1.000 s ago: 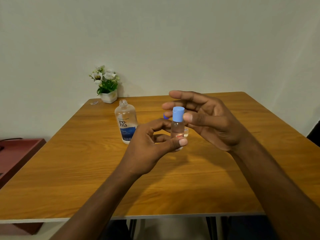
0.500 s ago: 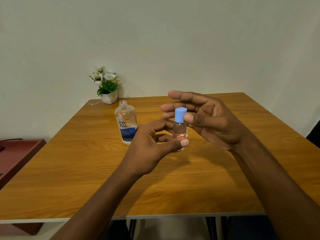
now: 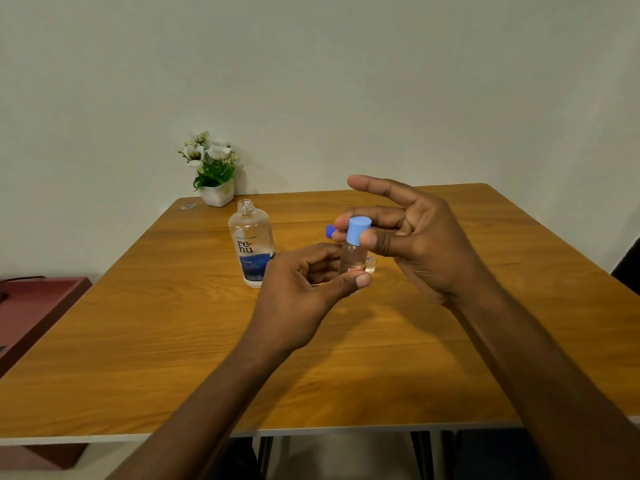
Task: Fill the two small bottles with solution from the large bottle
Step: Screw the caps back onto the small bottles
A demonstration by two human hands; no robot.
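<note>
My left hand (image 3: 304,282) holds a small clear bottle (image 3: 352,259) upright above the middle of the wooden table (image 3: 173,341). My right hand (image 3: 415,244) pinches the bottle's light blue cap (image 3: 358,230) between thumb and fingers. Just behind it a second small clear bottle (image 3: 370,263) stands on the table, mostly hidden. The large clear bottle (image 3: 251,247), with a blue label and no cap on its neck, stands to the left. A dark blue cap (image 3: 330,230) lies behind my right fingers.
A small white pot of white flowers (image 3: 214,168) stands at the table's far left corner, with a tiny clear scrap (image 3: 188,206) beside it. A dark red piece of furniture (image 3: 31,306) sits low on the left.
My right hand has tilted and shifted on the light blue cap, its fingers turning around it. The left hand keeps the small bottle in about the same place.
</note>
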